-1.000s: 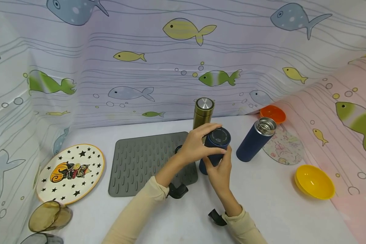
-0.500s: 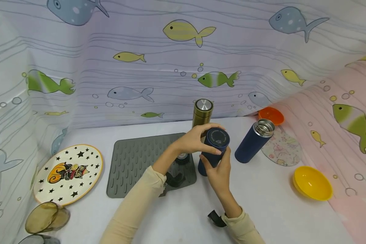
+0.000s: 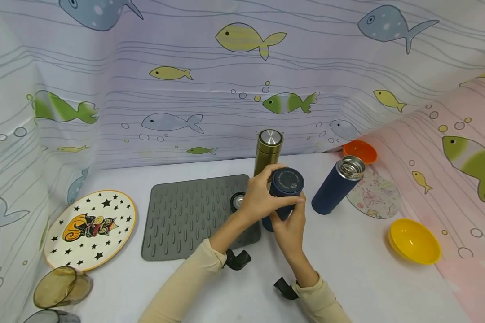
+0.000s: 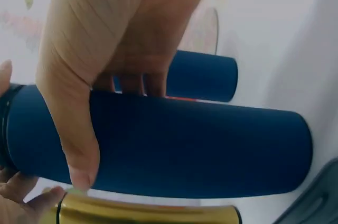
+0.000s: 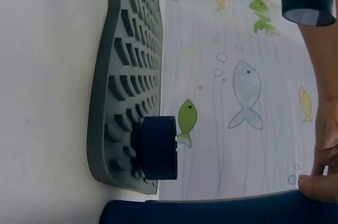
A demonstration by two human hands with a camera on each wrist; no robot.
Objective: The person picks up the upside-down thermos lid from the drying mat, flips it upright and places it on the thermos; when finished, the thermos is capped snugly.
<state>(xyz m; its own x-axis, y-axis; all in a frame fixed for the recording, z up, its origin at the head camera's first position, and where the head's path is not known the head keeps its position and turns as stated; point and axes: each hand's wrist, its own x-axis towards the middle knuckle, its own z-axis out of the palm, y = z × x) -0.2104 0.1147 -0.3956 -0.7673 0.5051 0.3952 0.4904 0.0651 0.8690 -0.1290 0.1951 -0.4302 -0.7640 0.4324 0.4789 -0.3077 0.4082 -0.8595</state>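
A dark blue flask stands upright in front of me, its upper end a black disc with pale print. My left hand grips it around the top, thumb on the near side and fingers behind. Lower down, my right hand holds the body; in the left wrist view the right thumb lies across the flask. A loose dark blue cap rests on the grey ridged mat, partly behind my left hand in the head view. To the right stands an open blue flask with a steel mouth.
A gold flask is just behind the held one. At right are an orange bowl, a floral round mat and a yellow bowl. At left lie a starry plate and tinted glasses.
My left wrist swings out to the left and comes back, while the left hand stays around the flask's top. The right hand keeps its hold, almost still. The view shifts slightly.
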